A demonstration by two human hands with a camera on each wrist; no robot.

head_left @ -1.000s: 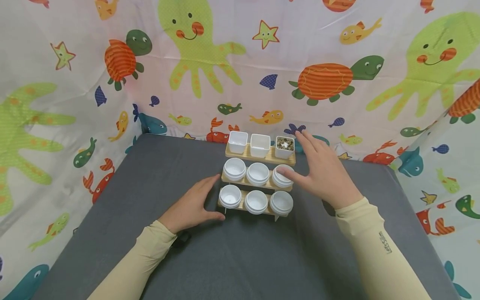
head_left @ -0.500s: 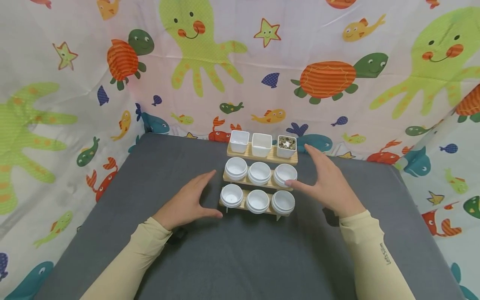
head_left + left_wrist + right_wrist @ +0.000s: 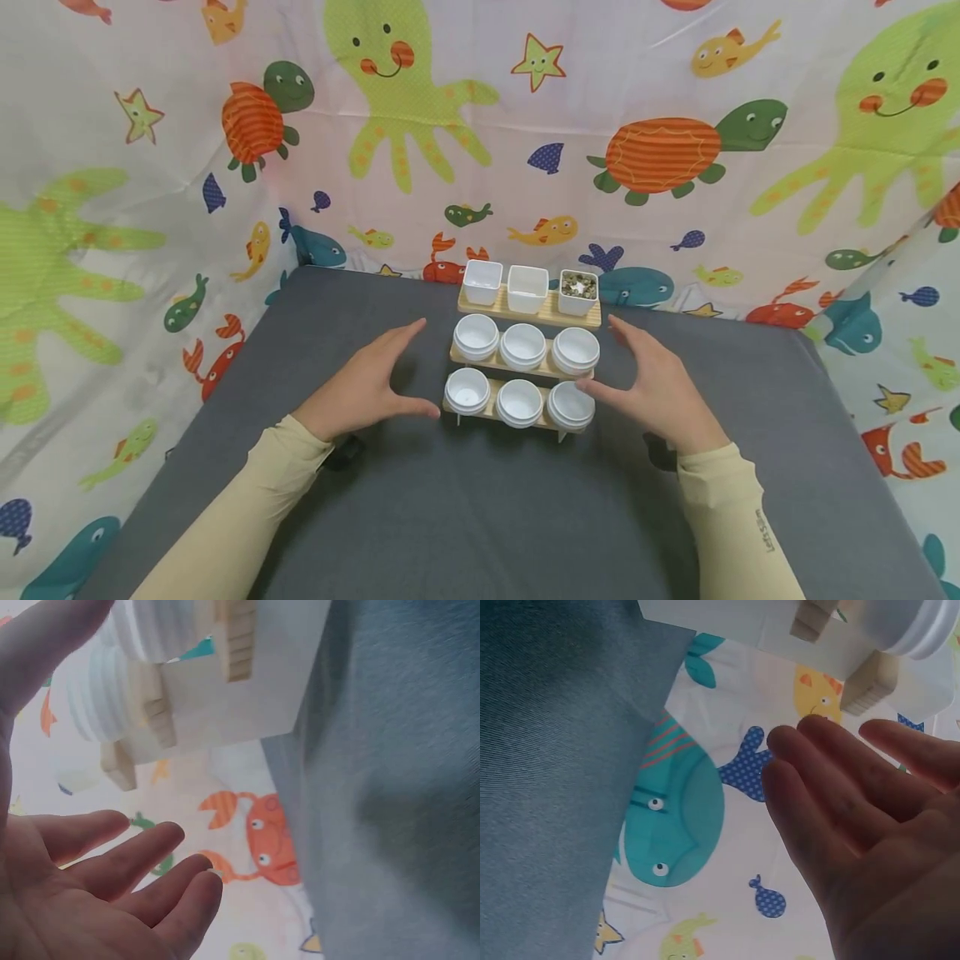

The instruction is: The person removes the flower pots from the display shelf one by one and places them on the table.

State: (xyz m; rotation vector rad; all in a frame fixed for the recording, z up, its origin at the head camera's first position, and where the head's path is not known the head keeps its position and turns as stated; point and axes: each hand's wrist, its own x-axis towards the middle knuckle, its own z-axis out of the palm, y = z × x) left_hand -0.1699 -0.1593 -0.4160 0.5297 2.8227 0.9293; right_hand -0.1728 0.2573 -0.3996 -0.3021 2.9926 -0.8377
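Observation:
A three-tier stand with wooden shelves (image 3: 551,314) and white side panels (image 3: 232,712) stands mid-table. Its top shelf holds square white pots (image 3: 528,289); the right-hand one, a gravel-filled pot (image 3: 578,292), has a white star on top. Round white cups (image 3: 522,347) line the two lower shelves. My left hand (image 3: 358,383) hovers left of the stand, thumb and fingers spread, holding nothing. On the right side, my right hand (image 3: 660,390) is spread in the same way, its thumb tip by the bottom right cup (image 3: 571,405). In both wrist views the palms face the stand with gaps between the fingers.
A dark grey cloth (image 3: 480,517) covers the table. Behind and at both sides hangs a white curtain (image 3: 480,125) printed with sea animals. The stand's top shelf is close to the back curtain.
Both hands have drawn away from the stand. The left slid outward to the left; the right came down and back from beside the gravel-filled pot. The pots and cups keep their places.

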